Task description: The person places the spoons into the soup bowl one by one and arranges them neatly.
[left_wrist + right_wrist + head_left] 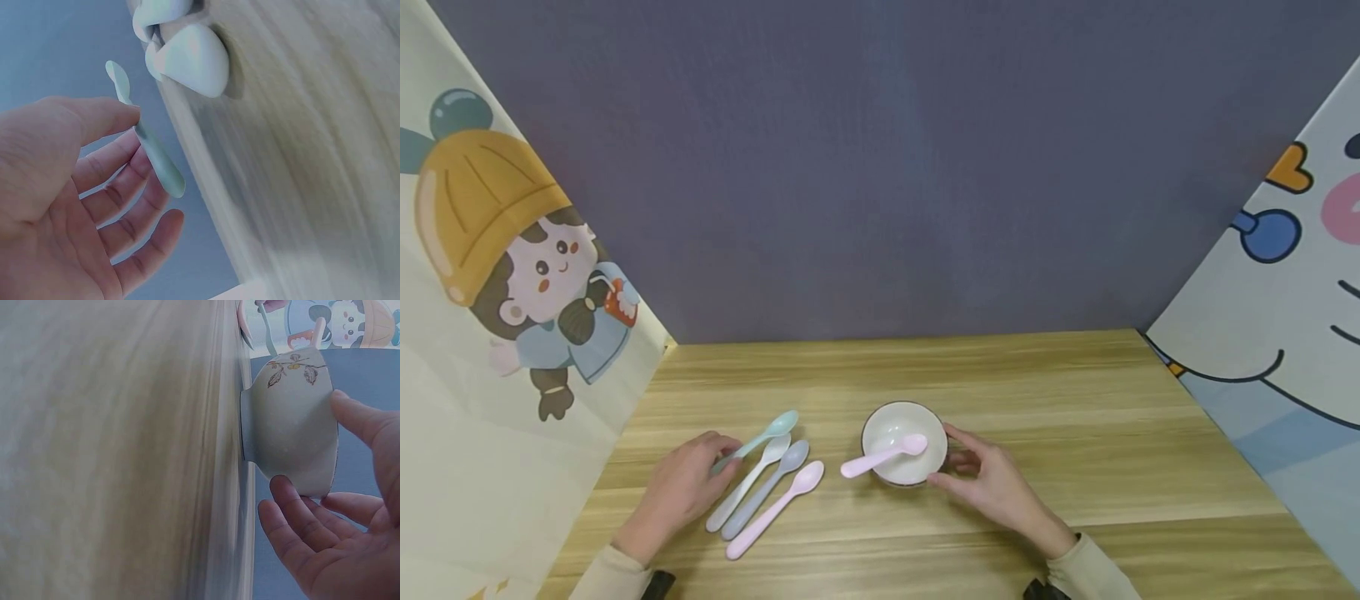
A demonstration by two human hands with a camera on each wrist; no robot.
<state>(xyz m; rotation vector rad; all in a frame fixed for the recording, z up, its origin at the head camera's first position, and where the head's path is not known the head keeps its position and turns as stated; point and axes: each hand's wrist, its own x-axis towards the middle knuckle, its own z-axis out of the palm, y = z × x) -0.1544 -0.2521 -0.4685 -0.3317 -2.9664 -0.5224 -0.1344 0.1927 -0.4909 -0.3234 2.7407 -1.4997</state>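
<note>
My left hand [688,479] pinches the handle of a mint-green spoon [159,162] between thumb and fingers. In the left wrist view this spoon is lifted off the table. Beside it lie a white spoon [748,483], a grey-lilac spoon [766,490] and a pink spoon [777,507], handles toward me. A white bowl [901,417] stands upright to their right, with leaf drawings on its outside. Across its rim rests another pink spoon [883,457], handle jutting out leftward. My right hand [996,487] holds the bowl's right side, with fingertips at its wall and rim.
The wood-grain table [1075,417] meets a dark grey-blue wall [895,167] at the back. Printed cartoon panels stand at the left [497,350] and right [1262,317].
</note>
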